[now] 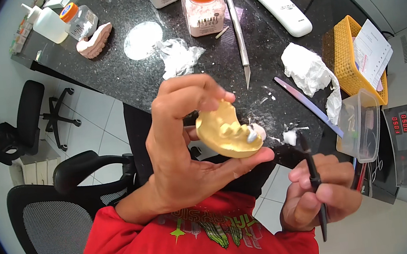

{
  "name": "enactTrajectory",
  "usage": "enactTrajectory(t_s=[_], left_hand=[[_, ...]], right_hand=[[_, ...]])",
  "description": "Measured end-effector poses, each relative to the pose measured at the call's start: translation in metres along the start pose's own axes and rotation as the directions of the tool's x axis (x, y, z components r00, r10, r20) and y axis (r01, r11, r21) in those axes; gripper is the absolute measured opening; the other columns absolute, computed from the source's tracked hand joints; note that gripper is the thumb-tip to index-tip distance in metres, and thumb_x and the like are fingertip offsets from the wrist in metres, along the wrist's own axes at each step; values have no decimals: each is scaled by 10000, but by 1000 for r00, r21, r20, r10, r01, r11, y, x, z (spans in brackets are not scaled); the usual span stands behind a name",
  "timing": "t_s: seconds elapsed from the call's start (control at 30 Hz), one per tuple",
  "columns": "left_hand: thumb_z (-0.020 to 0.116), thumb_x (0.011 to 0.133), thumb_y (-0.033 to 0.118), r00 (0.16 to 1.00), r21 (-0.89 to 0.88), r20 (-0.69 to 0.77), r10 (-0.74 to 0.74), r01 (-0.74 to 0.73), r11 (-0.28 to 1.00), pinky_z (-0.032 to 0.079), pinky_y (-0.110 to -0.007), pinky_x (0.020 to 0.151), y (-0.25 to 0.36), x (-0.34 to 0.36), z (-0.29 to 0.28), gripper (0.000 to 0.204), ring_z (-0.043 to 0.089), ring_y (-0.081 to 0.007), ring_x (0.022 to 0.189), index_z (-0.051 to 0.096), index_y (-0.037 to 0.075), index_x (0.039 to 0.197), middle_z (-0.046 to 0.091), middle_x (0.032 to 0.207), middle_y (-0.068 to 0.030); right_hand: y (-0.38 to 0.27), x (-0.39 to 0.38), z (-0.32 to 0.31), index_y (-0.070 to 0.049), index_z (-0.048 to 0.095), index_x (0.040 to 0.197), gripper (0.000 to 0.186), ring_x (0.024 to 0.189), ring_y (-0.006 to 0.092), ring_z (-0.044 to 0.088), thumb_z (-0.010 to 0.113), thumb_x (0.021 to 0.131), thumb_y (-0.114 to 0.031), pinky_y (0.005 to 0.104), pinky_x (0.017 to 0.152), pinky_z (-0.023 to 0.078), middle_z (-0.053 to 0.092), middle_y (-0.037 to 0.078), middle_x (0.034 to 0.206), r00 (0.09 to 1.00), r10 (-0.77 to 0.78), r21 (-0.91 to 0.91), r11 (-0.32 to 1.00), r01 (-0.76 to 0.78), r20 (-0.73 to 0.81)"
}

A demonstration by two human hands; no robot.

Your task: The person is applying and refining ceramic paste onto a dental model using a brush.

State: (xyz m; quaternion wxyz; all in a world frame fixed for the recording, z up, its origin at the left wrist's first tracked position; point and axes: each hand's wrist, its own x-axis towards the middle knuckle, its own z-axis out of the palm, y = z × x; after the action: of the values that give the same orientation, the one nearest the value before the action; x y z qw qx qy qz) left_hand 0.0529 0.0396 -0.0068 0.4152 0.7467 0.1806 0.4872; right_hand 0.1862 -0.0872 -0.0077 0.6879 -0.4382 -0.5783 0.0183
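Note:
My left hand (166, 131) holds a yellow plaster dental cast (210, 128) between fingers and thumb, above the front edge of the dark counter. At the cast's right end sit a grey-white tooth piece (252, 136) and a pinkish piece (260, 131). In my right hand (330, 190) is a slim black tool (313, 168), pinched like a pen. Its dark, broad tip points away from me; whether it is a brush or a blade I cannot tell. A small white clump (290, 138) lies on the counter beside that tip, apart from the cast.
On the speckled counter (121, 73) lie a craft knife (241, 46), a purple stick tool (307, 106) and crumpled tissue (308, 68). An orange-capped jar (204, 12), white remote (275, 4) and pink cast (95, 42) are farther back. A yellow basket (345, 61) and clear box (367, 132) stand right.

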Motion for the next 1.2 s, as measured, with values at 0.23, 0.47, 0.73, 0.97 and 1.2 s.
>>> enactTrajectory(t_s=[0.23,0.47,0.73,0.97,1.2], left_hand=[[849,656,63,992,-20,-105,76,-78,997,494,-328,758,-6,-7,10,653,521,-202,836,297,66,1005,444,957,-135],[754,715,12,993,118,-8,121,-120,986,457,-356,772,1,-4,4,569,442,-220,801,291,51,1045,401,956,-157],[752,727,17,987,100,-51,151,-146,984,392,-329,659,-9,-5,5,527,439,-212,782,321,62,1027,441,940,-150],[709,815,185,991,177,-9,131,-127,976,422,-433,840,-11,-10,6,499,439,-229,883,268,85,1028,395,928,-140],[770,706,30,977,161,-88,197,-181,970,397,-340,671,-11,-8,8,511,482,-243,833,349,66,993,450,946,-135]], right_hand=[[-8,4,13,-49,564,995,283,670,249,640,724,763,-71,299,593,577,550,110,822,999,42,-79,996,-40,18],[-4,13,35,-39,568,988,253,768,311,684,683,763,-28,339,630,587,604,123,809,999,53,-164,985,-51,7],[3,13,42,-23,550,955,262,849,354,683,705,745,-40,425,759,587,586,97,771,996,62,-57,996,-66,-58],[4,16,42,-29,536,927,241,865,360,681,703,758,-71,469,804,569,582,87,745,998,61,-80,995,-63,-18],[3,16,40,-35,537,922,235,857,357,683,703,764,-88,472,802,569,583,81,734,996,85,-86,993,-84,6]])
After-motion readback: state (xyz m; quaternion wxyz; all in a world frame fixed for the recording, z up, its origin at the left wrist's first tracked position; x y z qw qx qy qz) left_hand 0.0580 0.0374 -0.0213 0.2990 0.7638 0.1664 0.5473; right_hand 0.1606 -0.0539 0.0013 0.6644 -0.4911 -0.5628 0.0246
